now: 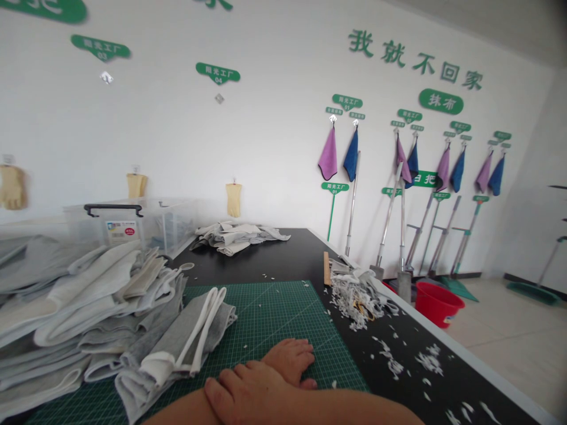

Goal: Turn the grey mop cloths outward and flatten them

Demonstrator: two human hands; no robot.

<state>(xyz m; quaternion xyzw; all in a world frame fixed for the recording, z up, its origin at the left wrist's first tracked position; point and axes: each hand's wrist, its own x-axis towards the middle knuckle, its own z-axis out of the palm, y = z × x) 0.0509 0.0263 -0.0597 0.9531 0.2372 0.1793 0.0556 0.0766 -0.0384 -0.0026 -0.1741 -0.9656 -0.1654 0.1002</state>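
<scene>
My two forearms lie crossed at the near edge of a green cutting mat [274, 313]. My left hand [290, 357] rests flat on the mat, fingers stretched to the right, holding nothing. My right hand [248, 392] lies over the left wrist with its fingers relaxed and nothing in them. Just left of the hands, a folded grey cloth piece with white binding [186, 345] sits on the mat. It is the near end of a large heap of grey and white cloth pieces [75, 307].
White fabric trimmings [358, 292] and a wooden strip [326, 268] lie on the black table [292, 254] at right. A second cloth pile [239, 236] and clear plastic boxes [133, 224] stand at the back. A red bucket [436, 304], mops and hanging cloths line the wall.
</scene>
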